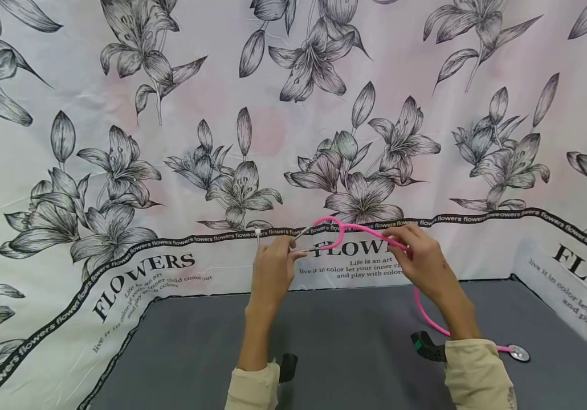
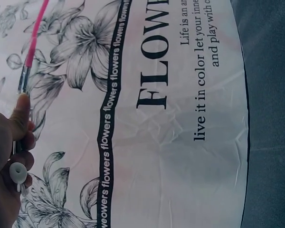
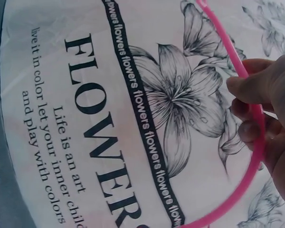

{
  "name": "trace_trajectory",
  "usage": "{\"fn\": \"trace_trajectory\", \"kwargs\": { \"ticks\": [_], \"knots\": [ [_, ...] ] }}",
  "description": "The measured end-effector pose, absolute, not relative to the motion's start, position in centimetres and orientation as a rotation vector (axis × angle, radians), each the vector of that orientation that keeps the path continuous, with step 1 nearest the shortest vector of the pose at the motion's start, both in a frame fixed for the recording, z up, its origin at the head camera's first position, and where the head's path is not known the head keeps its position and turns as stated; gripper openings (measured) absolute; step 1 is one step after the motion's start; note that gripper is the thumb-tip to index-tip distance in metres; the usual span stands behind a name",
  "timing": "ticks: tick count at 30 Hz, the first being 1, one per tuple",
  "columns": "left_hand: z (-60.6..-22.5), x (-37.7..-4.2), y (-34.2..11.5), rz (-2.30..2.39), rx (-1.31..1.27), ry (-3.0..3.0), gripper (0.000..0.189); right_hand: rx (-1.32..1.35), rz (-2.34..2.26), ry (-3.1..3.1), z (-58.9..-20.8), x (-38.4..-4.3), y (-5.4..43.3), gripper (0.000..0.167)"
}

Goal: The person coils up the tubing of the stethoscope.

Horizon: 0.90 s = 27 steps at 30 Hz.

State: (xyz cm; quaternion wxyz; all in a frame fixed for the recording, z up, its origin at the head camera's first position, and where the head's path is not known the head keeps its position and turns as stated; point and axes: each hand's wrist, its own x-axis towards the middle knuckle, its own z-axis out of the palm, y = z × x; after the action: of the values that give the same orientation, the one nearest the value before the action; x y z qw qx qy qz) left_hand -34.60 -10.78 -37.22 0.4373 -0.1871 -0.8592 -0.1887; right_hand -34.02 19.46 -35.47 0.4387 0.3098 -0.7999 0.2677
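A pink stethoscope [image 1: 360, 227] is held up between both hands, above the grey table. My left hand [image 1: 273, 270] grips its metal ear tubes, and a white eartip [image 2: 18, 173] pokes out beside the curled fingers in the left wrist view. With thumb and fingers, my right hand [image 1: 422, 259] pinches the pink tubing [image 3: 257, 114] a short way past the fork. From there the tube hangs down behind the right wrist. Its round silver chest piece [image 1: 519, 353] lies on the table at the right, past the right sleeve.
The grey tabletop [image 1: 345, 330] spreads below the hands. Behind it rises a white sheet [image 1: 273, 193] printed with lilies and lettering, which also drapes down at the left and right sides. Dark bands [image 1: 429, 346] sit at both wrists, by the beige sleeves [image 1: 478, 370].
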Motion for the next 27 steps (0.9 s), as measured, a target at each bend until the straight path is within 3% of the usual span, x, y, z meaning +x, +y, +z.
{"fn": "trace_trajectory", "kwargs": {
  "ticks": [8,19,22,27],
  "knots": [
    [-36.7,-34.3,-10.7,-0.41,-0.435,-2.224,0.019,0.784,0.454,-2.019,-34.3,-32.4,18.8,0.034],
    [-36.0,-33.5,-10.0,-0.285,-0.525,-2.244,0.015,1.019,0.464,-1.982,-33.7,-31.7,17.0,0.027],
    [-35.9,-33.1,-9.5,-0.297,-0.558,-2.252,0.022,1.075,0.513,-1.935,-34.1,-32.0,16.2,0.027],
    [-35.7,-32.4,-8.5,-0.355,-0.629,-2.307,0.049,1.073,0.502,-1.877,-35.0,-32.5,14.3,0.024]
  ]
}}
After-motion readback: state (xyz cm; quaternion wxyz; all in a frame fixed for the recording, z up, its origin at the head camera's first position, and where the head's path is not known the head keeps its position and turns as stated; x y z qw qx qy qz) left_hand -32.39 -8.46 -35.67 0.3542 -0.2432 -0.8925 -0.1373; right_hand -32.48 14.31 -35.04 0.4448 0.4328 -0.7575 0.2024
